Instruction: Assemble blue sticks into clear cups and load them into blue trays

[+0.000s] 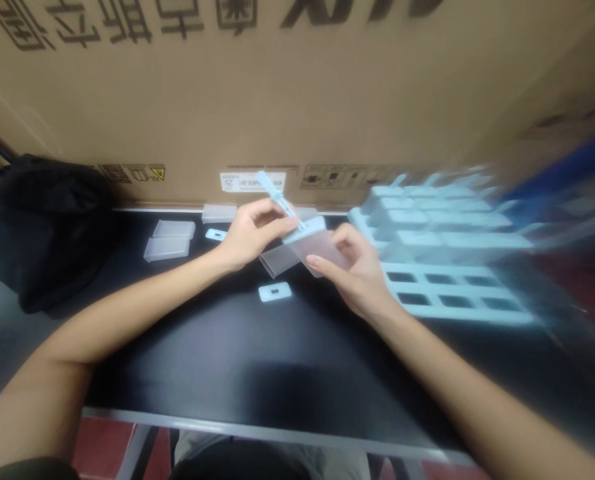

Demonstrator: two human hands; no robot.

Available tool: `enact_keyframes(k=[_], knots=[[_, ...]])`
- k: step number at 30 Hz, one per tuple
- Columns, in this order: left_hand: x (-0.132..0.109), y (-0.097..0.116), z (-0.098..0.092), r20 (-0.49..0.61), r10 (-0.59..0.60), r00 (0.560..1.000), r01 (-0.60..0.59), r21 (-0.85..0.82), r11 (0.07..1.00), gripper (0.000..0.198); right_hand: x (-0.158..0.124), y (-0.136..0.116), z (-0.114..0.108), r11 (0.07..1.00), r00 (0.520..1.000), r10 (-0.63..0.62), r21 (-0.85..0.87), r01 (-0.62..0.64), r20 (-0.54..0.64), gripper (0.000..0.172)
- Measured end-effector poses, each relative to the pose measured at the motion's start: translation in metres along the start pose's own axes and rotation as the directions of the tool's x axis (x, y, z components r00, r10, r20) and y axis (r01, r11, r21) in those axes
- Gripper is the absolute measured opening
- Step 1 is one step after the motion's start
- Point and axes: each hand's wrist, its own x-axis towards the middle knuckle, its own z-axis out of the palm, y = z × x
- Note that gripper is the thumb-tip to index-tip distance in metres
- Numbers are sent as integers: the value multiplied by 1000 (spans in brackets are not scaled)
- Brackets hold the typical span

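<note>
Head view, looking down at the black table (227,353).

Thing in hand: a clear plastic sleeve (320,252) with a pale blue top bar (305,230). It is held above the table, between both hands, tilted with the bar end towards the left hand. A thin blue strap (276,192) rises from the bar, up and to the left, past the left fingers.

Left hand (250,233): fingers curled in, narrow grip, closed on the bar end of the sleeve where the strap starts. Thumb and fingertips meet at the bar.

Right hand (360,277): half closed on the sleeve's lower end, thumb lying across the front face and the other fingers behind it. How far they wrap behind the sleeve cannot be seen.

Just beneath the held sleeve, a second clear sleeve (276,261) lies on the table. A small blue tab (275,291) lies near it, towards the person; another tab (216,234) lies just left of the left hand. Further left are two more clear sleeves (170,240), one behind the other, and one more (219,213) by the cardboard box (297,100) at the back.

Right of the right hand: stacked pale blue trays (427,230), blurred. Far left: a black bag (42,227).
</note>
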Motion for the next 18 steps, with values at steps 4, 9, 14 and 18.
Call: enact_keyframes(k=[4, 9, 14, 18], knots=[[3, 12, -1, 5, 14, 1000, -14, 110, 994, 26, 2, 0, -2, 1000, 1000, -4, -13, 4, -17, 56], [4, 13, 0, 0, 20, 1000, -20, 169, 985, 21, 2, 3, -2, 1000, 1000, 6, -8, -6, -9, 55], [6, 12, -1, 3, -7, 1000, 6, 223, 975, 23, 3, 8, -4, 1000, 1000, -6, -25, 6, -4, 51], [6, 9, -2, 12, -21, 1000, 17, 250, 968, 22, 4, 12, -3, 999, 998, 35, 27, -37, 57, 57]])
